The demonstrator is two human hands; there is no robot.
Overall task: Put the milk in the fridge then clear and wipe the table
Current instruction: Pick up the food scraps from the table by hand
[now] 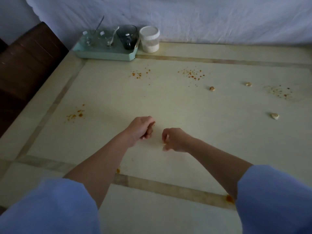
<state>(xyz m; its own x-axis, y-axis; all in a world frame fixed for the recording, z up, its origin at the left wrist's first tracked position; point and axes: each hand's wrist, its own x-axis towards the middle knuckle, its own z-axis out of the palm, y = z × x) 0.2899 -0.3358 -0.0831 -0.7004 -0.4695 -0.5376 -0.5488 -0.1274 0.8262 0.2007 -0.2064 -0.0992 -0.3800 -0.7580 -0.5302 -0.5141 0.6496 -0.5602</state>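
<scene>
A cream table (pixel 168 107) with beige inlay strips fills the view. Orange crumb patches lie at the far middle (pixel 140 74), further right (pixel 193 75), at the far right (pixel 280 92) and at the left (pixel 76 114). Three pale scraps rest on the right side (pixel 212 88), (pixel 248 84), (pixel 274 116). My left hand (pixel 141 128) hovers low over the table's middle with its fingers curled closed; whether it holds any crumbs is unclear. My right hand (pixel 173 139) is beside it, fingers loosely curled, nothing visible in it. No milk is in sight.
A pale green tray (pixel 108 54) at the back left carries clear glasses with spoons and a dark glass mug (pixel 127 36). A white-lidded jar (pixel 149 38) stands next to it. A white sheet covers the wall behind. A brown chair (pixel 25 65) stands at the left edge.
</scene>
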